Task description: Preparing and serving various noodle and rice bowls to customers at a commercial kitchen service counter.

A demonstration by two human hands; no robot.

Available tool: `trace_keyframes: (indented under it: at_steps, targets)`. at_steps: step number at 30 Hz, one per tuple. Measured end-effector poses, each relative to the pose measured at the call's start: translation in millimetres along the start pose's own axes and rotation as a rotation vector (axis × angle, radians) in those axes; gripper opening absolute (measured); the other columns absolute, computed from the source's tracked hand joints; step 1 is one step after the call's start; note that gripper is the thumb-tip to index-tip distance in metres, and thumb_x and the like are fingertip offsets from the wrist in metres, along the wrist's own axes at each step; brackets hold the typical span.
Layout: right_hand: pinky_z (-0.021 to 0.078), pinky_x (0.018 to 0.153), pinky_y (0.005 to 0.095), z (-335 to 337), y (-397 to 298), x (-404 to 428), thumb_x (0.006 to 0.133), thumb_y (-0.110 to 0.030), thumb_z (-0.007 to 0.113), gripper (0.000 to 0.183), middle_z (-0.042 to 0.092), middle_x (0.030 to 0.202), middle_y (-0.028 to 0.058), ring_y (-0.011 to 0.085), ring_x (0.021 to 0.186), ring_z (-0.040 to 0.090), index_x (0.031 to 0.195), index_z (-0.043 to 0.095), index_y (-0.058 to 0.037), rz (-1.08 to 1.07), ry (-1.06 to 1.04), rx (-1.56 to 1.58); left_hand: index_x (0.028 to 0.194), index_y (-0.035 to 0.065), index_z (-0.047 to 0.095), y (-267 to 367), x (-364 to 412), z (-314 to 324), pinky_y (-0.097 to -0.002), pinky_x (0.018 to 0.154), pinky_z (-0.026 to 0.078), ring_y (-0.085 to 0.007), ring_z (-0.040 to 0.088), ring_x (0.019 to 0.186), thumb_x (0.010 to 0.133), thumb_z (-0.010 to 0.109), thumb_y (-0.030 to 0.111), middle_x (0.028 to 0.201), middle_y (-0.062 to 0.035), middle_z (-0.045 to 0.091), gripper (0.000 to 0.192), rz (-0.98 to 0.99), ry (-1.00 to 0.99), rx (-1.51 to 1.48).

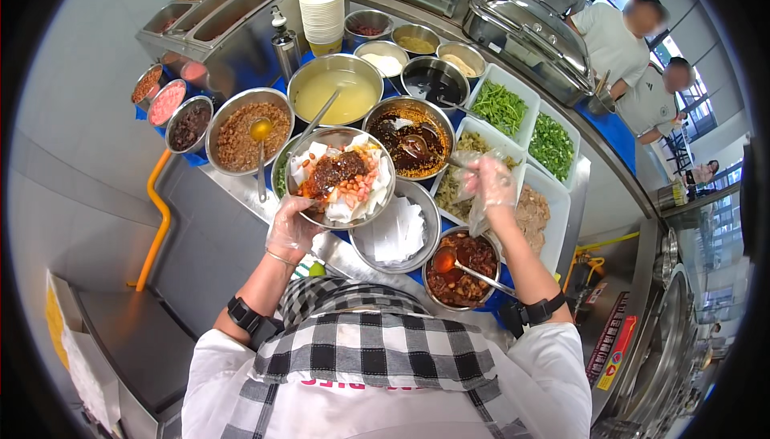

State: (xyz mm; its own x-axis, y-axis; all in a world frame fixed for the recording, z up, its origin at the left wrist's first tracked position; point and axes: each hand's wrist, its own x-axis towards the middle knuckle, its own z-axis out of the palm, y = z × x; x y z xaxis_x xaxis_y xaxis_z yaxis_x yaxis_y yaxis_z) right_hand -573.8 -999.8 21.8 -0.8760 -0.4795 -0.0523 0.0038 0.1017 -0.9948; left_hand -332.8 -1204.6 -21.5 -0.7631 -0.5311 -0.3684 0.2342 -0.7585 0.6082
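Observation:
Gloved in clear plastic, my left hand (pixel 293 227) grips the lower left rim of a steel mixing bowl (pixel 341 178), which holds white noodle sheets, peanuts, pink cubes and dark chili sauce. My right hand (pixel 490 189), also gloved, holds a ladle handle whose bowl end lies in the dark seasoned sauce (pixel 410 138). Below the mixing bowl, a second steel bowl (pixel 397 231) contains white sheets. Chili sauce with beans (pixel 462 267) and a spoon are in a bowl near my right forearm. Chopped pickled greens (pixel 448 189) lie beside my right hand.
Minced topping (pixel 251 138), yellowish broth (pixel 337 90) and black liquid (pixel 434 81) fill more bowls. White trays hold leafy greens (pixel 499 105) and chopped scallions (pixel 550 144). Stacked paper cups (pixel 322 17), an oil bottle (pixel 284 42) and a chafing dish (pixel 529 36) stand behind. Several people are beyond the counter.

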Motion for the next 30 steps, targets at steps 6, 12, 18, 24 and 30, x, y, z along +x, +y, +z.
trace_keyframes:
  at_steps: [6,12,18,24,30]
  targets:
    - [0.0411,0.049,0.0218,-31,-2,25,0.088,-0.031,0.049,0.027,0.056,0.069,0.0060,0.0098,0.057,0.051,0.086,0.054,-0.0046,0.041,0.054,0.292,0.094,0.0003,0.051,1,3,14,-0.0452,0.073,0.050,-0.0289,0.057,0.086,0.069,0.054,0.014,0.096,-0.0153,0.055,0.029,-0.002,0.056,0.000]
    - [0.0404,0.051,0.0214,-33,-68,19,0.088,-0.032,0.048,0.029,0.056,0.070,0.0061,0.0094,0.058,0.050,0.086,0.055,-0.0041,-0.021,0.029,0.182,0.104,0.0019,0.046,1,15,34,-0.0451,0.075,0.050,-0.0275,0.056,0.091,0.070,0.053,0.015,0.103,-0.0142,0.053,0.037,-0.009,-0.085,-0.038]
    - [0.0417,0.052,0.0229,-6,-110,-7,0.089,-0.028,0.046,0.026,0.056,0.071,0.0078,0.0119,0.059,0.052,0.085,0.055,-0.0034,-0.035,-0.003,0.192,0.094,0.0014,0.050,-4,33,34,-0.0440,0.071,0.052,-0.0266,0.058,0.086,0.072,0.054,0.017,0.096,-0.0133,0.056,0.027,-0.042,0.004,0.025]
    - [0.0485,0.055,0.0302,0,-93,-36,0.081,-0.010,0.050,0.015,0.059,0.082,0.0115,0.0189,0.063,0.058,0.088,0.057,0.0010,-0.823,-0.489,-0.314,0.111,-0.0004,0.045,-5,36,37,-0.0418,0.074,0.051,-0.0276,0.057,0.092,0.071,0.052,0.018,0.105,-0.0145,0.054,0.044,-0.031,-0.138,-0.021]
    - [0.0473,0.058,0.0302,-5,-67,-55,0.083,-0.008,0.045,0.013,0.058,0.078,0.0126,0.0195,0.064,0.056,0.086,0.055,0.0001,-0.660,-0.389,-0.176,0.115,-0.0002,0.044,-8,35,33,-0.0446,0.081,0.046,-0.0285,0.054,0.098,0.070,0.053,0.018,0.110,-0.0151,0.052,0.049,-0.013,-0.138,-0.074]
